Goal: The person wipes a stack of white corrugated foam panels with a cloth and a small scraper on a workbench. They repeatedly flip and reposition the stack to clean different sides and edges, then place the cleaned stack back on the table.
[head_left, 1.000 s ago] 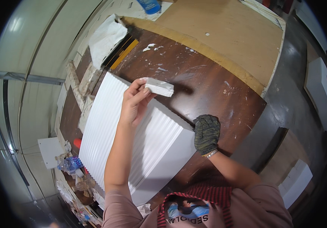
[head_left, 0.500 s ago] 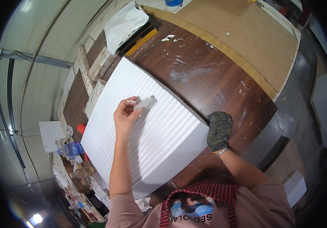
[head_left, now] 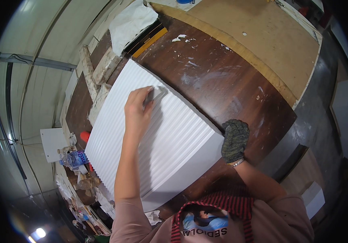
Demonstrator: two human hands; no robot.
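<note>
A large white ribbed panel (head_left: 174, 133) with a plain side face lies on the brown table. Above its ribs, my bare left hand (head_left: 138, 107) pinches a small pale grey, flat-looking piece (head_left: 158, 93) close to the panel's far right part. Fingers partly cover this piece, and its exact kind cannot be made out. My right hand (head_left: 235, 141), in a dark grey-green knitted glove, is curled at the panel's right corner and holds its edge; the fingertips are hidden.
The dark brown tabletop (head_left: 206, 77) bears white smears and flakes. Beyond the panel are a white cloth (head_left: 133, 24) over a black and yellow box (head_left: 149, 40). Stained wooden blocks (head_left: 106, 67) and a plastic bottle (head_left: 75, 158) lie left. A tan board (head_left: 259, 36) spans the far right.
My left hand has moved away from me along the panel's ribs with the pale piece, its back now turned more upward. The gloved right hand stays at the corner.
</note>
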